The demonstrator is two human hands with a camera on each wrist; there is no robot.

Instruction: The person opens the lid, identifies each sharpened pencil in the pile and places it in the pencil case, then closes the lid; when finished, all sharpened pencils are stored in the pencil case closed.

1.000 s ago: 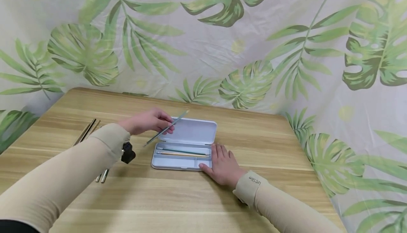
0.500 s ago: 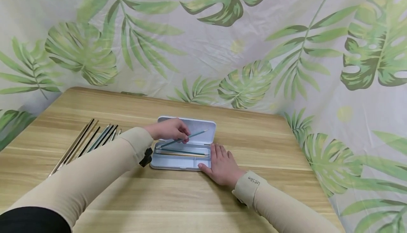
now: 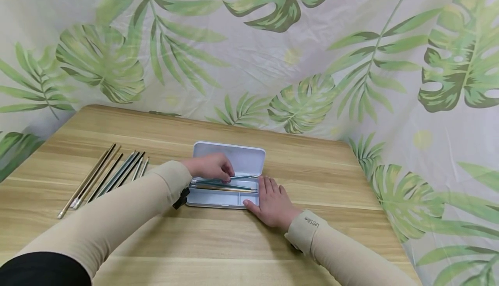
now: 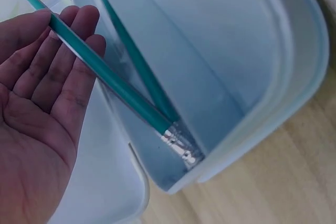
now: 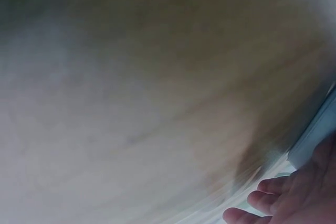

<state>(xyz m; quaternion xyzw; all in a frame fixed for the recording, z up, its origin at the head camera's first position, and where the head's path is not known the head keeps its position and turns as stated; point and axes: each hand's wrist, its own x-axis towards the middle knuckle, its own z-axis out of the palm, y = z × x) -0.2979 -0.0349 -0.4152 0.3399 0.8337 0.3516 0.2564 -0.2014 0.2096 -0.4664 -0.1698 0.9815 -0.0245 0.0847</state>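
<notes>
My left hand (image 3: 212,167) pinches a green pencil (image 4: 105,72) between thumb and fingers, low over the back of an open pale-blue pencil case (image 3: 218,198). The pencil lies at a slant, its metal ferrule end down in the corner of the back compartment and its point higher, as the left wrist view shows. Beneath it another green pencil (image 4: 131,51) lies in that compartment, along with a yellow pencil (image 3: 218,188). My right hand (image 3: 277,203) rests with straight fingers against the case's right end, thumb over the front corner.
The case lid (image 3: 249,158) stands tilted back behind the tray. On the left of the wooden table (image 3: 218,242), several pencils (image 3: 82,183) lie side by side, partly hidden by the left sleeve. A leaf-print cloth (image 3: 253,69) hangs behind the table.
My left hand has come right and down from the case's left side, bringing the green pencil from above the lid into the back compartment. The right hand has stayed put.
</notes>
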